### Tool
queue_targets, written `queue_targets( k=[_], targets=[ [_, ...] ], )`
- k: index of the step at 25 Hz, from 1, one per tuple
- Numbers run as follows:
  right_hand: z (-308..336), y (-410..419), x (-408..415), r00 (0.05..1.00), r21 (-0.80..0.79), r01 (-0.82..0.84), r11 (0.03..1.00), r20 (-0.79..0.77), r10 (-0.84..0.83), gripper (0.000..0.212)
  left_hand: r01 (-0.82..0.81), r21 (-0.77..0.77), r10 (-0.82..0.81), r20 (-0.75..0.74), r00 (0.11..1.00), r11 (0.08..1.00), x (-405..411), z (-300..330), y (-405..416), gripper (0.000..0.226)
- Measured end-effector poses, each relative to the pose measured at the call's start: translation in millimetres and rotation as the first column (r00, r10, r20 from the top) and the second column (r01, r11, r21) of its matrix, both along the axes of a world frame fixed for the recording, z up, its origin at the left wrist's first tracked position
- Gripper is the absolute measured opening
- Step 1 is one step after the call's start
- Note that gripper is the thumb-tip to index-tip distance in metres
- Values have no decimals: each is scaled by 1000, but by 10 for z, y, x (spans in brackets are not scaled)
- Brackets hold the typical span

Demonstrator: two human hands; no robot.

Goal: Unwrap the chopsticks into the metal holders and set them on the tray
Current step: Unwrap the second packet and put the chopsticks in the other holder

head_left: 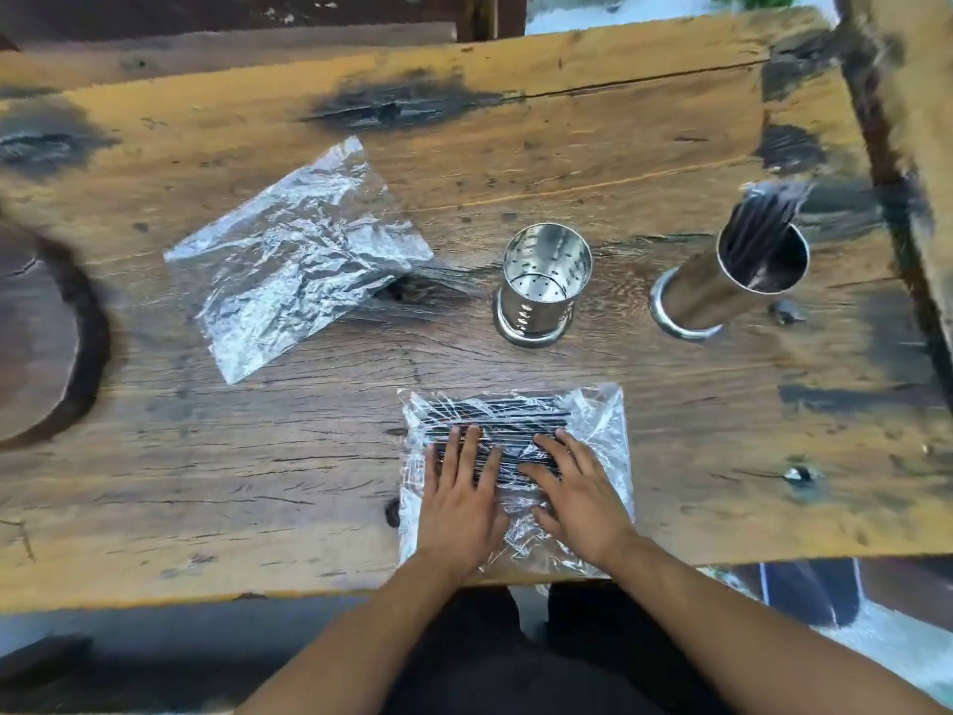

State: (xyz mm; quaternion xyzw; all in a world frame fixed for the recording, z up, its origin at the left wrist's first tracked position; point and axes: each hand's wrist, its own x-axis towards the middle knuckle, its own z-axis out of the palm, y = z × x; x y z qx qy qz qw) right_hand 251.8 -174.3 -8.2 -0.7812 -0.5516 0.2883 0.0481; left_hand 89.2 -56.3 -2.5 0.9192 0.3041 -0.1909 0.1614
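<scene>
A clear plastic bag of black chopsticks [515, 412] lies flat near the table's front edge. My left hand [461, 500] and my right hand [577, 495] both rest on top of it, fingers spread and straight, pressing the wrapped sticks. Behind the bag stands an empty perforated metal holder [541, 286]. To its right a second metal holder [732, 286] has black chopsticks [768, 214] standing in it. A dark round wooden tray [56, 348] shows at the left edge, partly cut off.
An empty crumpled plastic bag [296, 255] lies on the wooden table [567, 147] left of the holders. Small metal bolts [797, 474] sit in the tabletop at the right. The table's right edge runs close beside the filled holder.
</scene>
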Motion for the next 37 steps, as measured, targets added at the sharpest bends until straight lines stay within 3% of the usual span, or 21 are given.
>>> queue_targets(
  k=[4,8,12,15,21,29,37],
  targets=[
    [-44,-396,374,1000,25,1,1000,-19,-1,60,90,49,-90,-6,996,995,576,-67,-342,84],
    [-91,-555,651,999,74,24,997,-43,-21,49,49,77,-47,-32,998,996,919,-168,-496,91],
    [-59,-667,902,942,170,308,936,83,-325,37,31,118,-26,-44,999,993,976,-269,-510,95],
    [-131,-619,1058,884,69,458,886,69,-462,42,42,140,-42,-2,999,989,952,-408,-464,97],
    [-193,-652,1035,848,114,529,841,-110,-519,33,43,152,-49,36,998,987,822,-483,-381,95],
    [-131,-227,675,883,72,462,884,58,-466,32,-35,189,36,-6,999,981,215,-476,-101,95],
    [-17,-100,700,882,-98,471,877,78,-465,25,-39,177,42,-14,999,983,166,-487,-67,95]
  ],
)
